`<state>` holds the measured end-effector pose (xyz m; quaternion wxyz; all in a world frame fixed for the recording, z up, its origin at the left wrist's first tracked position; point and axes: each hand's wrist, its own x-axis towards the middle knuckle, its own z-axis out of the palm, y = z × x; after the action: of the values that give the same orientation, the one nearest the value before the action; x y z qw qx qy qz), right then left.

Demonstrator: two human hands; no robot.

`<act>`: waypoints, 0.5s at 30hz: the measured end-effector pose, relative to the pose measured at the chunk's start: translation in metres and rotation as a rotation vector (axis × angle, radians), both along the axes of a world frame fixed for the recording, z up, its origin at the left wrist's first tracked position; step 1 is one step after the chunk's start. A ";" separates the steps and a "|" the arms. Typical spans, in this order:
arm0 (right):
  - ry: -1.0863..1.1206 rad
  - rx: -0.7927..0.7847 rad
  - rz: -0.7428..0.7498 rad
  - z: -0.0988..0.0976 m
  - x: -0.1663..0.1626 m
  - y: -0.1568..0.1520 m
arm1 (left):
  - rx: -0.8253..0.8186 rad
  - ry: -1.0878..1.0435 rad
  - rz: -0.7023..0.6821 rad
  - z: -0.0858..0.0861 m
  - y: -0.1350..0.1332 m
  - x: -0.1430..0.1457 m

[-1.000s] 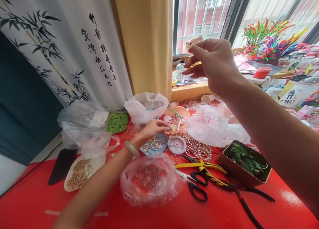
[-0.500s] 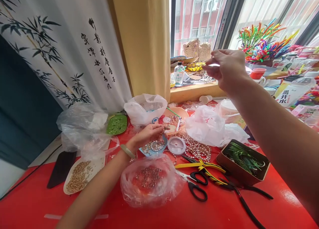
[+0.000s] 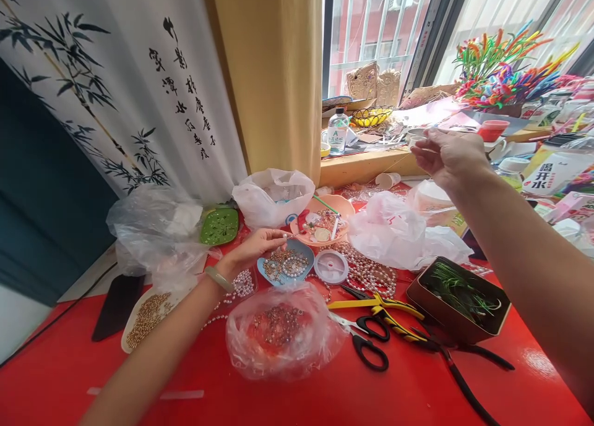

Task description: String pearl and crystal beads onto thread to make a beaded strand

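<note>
My left hand (image 3: 254, 245) hovers low over the red table (image 3: 417, 389), fingers pinched on a small bead and the end of a thin thread, just left of a blue dish of beads (image 3: 285, 263). A pale bangle (image 3: 219, 279) sits on that wrist. My right hand (image 3: 444, 157) is raised near the windowsill, fingers pinched on the other end of the thin thread (image 3: 394, 164), which runs faintly down toward my left hand. A pink dish of beads (image 3: 323, 220) and a clear thread spool (image 3: 331, 266) lie between the hands.
A clear bag of copper beads (image 3: 281, 328), black scissors (image 3: 369, 345), yellow pliers (image 3: 380, 306), black pliers (image 3: 457, 367), a tin of green wire (image 3: 460, 298), pearl strands (image 3: 369, 274), a plate of gold beads (image 3: 151, 311), plastic bags (image 3: 160, 234) and a cluttered windowsill (image 3: 357, 166) surround the hands.
My right hand has dropped and moved right, drawing the thread out. My left hand has shifted slightly left, off the pink dish toward the blue dish.
</note>
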<state>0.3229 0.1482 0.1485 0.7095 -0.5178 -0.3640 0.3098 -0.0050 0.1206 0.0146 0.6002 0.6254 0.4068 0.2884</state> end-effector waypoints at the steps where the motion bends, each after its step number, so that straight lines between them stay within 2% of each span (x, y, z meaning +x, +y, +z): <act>1: 0.003 -0.006 0.006 -0.002 0.000 0.000 | 0.009 0.010 -0.001 0.000 0.000 0.000; 8: 0.032 -0.038 0.040 -0.012 0.006 -0.002 | 0.073 0.115 0.001 -0.002 -0.004 0.001; 15: 0.041 -0.009 0.113 -0.015 -0.002 -0.008 | 0.159 0.288 -0.111 -0.020 -0.010 0.022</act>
<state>0.3213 0.1406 0.1333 0.6959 -0.4932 -0.3767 0.3614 0.0168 0.1102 -0.0059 0.4995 0.7271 0.4294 0.1937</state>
